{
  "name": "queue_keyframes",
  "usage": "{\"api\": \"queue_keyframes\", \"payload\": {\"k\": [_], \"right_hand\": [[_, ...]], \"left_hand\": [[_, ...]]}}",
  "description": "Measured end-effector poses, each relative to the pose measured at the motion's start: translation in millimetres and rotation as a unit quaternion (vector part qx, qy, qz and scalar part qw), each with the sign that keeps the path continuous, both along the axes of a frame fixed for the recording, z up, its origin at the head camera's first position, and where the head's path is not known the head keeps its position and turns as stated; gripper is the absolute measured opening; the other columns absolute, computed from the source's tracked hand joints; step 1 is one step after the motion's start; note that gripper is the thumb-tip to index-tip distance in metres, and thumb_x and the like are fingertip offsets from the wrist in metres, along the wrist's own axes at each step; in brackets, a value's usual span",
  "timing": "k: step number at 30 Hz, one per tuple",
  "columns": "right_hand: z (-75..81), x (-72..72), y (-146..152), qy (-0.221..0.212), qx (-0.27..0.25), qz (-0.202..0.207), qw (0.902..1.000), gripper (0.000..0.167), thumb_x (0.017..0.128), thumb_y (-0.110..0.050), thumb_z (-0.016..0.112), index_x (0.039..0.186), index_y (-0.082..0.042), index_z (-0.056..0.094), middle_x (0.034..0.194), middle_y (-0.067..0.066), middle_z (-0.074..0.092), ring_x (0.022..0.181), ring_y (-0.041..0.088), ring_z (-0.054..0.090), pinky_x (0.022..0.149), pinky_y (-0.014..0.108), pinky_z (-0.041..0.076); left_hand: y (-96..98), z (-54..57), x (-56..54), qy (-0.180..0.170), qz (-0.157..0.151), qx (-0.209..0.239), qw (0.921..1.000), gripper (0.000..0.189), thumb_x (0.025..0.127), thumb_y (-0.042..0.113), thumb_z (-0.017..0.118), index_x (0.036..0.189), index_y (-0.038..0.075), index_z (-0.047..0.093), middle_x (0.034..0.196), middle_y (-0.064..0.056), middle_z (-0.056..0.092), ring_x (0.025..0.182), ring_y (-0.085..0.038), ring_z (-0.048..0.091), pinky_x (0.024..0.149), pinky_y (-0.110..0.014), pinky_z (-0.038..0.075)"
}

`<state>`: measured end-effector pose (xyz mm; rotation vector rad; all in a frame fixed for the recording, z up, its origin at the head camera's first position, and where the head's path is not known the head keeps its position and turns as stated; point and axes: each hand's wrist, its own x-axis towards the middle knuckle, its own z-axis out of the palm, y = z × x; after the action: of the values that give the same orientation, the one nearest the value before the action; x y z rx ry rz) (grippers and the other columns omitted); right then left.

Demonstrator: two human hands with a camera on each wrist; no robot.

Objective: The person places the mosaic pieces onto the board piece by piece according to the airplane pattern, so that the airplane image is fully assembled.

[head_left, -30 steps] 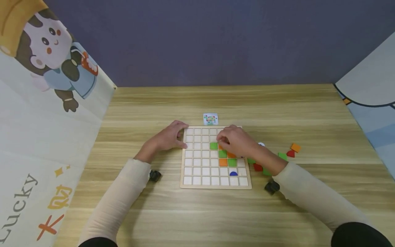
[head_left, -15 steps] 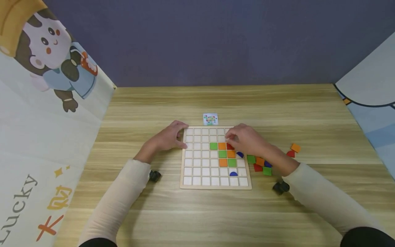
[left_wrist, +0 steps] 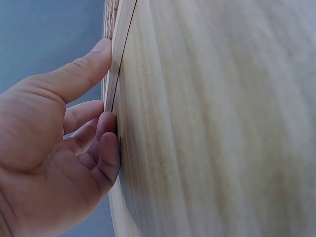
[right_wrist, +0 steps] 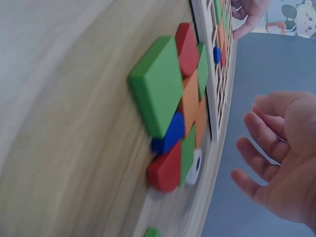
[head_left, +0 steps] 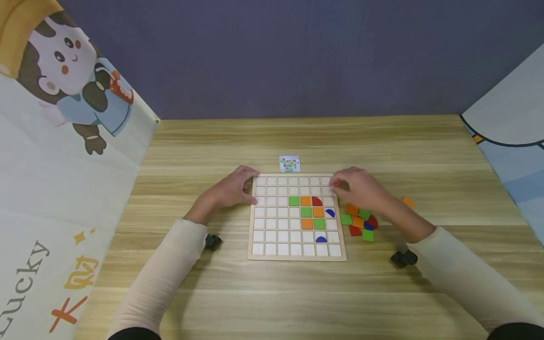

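A square wooden grid board (head_left: 297,258) lies on the table, holding green, orange, red and blue pieces right of its middle. My left hand (head_left: 233,189) rests at its left edge, thumb and index finger spread along the rim near the far corner. In the left wrist view, the thumb (left_wrist: 81,71) touches the rim and the other fingers bend beside it. My right hand (head_left: 359,186) hovers by the board's far right corner. In the right wrist view its fingers (right_wrist: 254,155) are loosely bent, with nothing visible between them. A red quarter-round piece (head_left: 316,201) lies in a cell.
Loose pieces lie right of the board, among them a green square (head_left: 368,235) and a red piece (head_left: 372,221). An orange square (head_left: 408,202) sits farther right, partly behind the right forearm. A small picture card (head_left: 290,164) lies beyond the board. A dark wall (head_left: 297,61) stands behind the table.
My right hand has moved right, from over the board's upper cells to its far right corner, uncovering the red quarter-round piece and its neighbours. The left hand has stayed put.
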<state>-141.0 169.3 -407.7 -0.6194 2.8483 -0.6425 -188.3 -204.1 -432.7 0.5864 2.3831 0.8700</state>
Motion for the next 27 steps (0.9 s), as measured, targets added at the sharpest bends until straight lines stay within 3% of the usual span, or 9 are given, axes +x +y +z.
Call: {"api": "queue_keyframes", "payload": {"k": [12, 20, 27], "right_hand": [[-4.3, 32.6, 17, -0.031, 0.022, -0.013, 0.9992, 0.017, 0.094, -0.015, 0.070, 0.110, -0.014, 0.075, 0.105, 0.000, 0.075, 0.097, 0.019, 0.064, 0.090, 0.044, 0.055], [0.2, 39.8, 33, -0.032, 0.037, 0.010, 0.9987, 0.018, 0.091, -0.012, 0.073, 0.108, -0.015, 0.075, 0.102, 0.000, 0.073, 0.094, 0.019, 0.063, 0.093, 0.048, 0.052], [1.2, 45.9, 41, -0.036, 0.051, 0.009, 0.9980, 0.019, 0.088, -0.017, 0.078, 0.107, -0.014, 0.076, 0.108, 0.003, 0.073, 0.106, 0.029, 0.062, 0.098, 0.056, 0.048]], "left_hand": [[-4.0, 2.1, 11.1, 0.003, -0.026, -0.003, 0.9996, 0.087, 0.089, 0.028, 0.081, 0.159, 0.010, 0.033, 0.162, -0.011, 0.027, 0.127, -0.032, 0.055, 0.107, -0.046, 0.049], [0.6, 2.6, 10.7, 0.000, -0.022, -0.003, 0.9997, 0.086, 0.089, 0.028, 0.081, 0.159, 0.011, 0.034, 0.162, -0.009, 0.027, 0.127, -0.031, 0.055, 0.106, -0.045, 0.049], [4.3, 2.8, 10.4, -0.002, -0.020, 0.000, 0.9998, 0.086, 0.089, 0.028, 0.081, 0.159, 0.011, 0.034, 0.162, -0.008, 0.028, 0.128, -0.032, 0.055, 0.107, -0.045, 0.049]]}}
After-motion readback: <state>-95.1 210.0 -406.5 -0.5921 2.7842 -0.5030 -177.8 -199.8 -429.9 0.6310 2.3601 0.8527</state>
